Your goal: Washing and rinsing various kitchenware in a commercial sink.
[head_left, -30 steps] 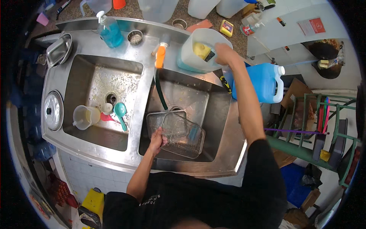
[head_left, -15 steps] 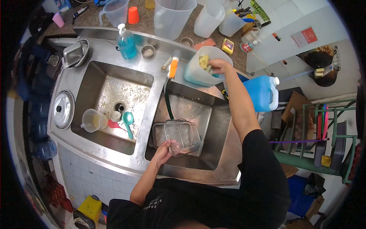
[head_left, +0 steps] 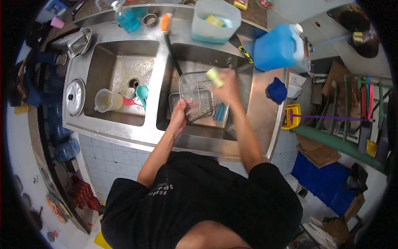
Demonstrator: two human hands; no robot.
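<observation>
My left hand (head_left: pixel 179 116) grips the near edge of a square wire mesh basket (head_left: pixel 197 94) and holds it tilted over the right sink basin (head_left: pixel 238 79). My right hand (head_left: pixel 227 85) holds a yellow-green sponge (head_left: pixel 214 76) against the basket's upper right corner. Below the basket lies a metal tray (head_left: pixel 224 120) with a blue utensil (head_left: pixel 219 112) in it. A translucent tub (head_left: pixel 215 21) with soapy water and another sponge stands behind the basin.
The left basin (head_left: pixel 120 62) holds a plastic measuring jug (head_left: pixel 107 101), a teal scoop (head_left: pixel 142 93) and small pink items. A pot lid (head_left: pixel 75 97) rests on the left drainboard. A blue jerrycan (head_left: pixel 278 47) and blue cloth (head_left: pixel 277 90) sit at the right; a soap bottle (head_left: pixel 126 17) stands behind.
My right hand left the tub behind the sink and came down with the sponge to the wire basket. My left hand raised and tilted the basket. The camera tipped closer to the sink.
</observation>
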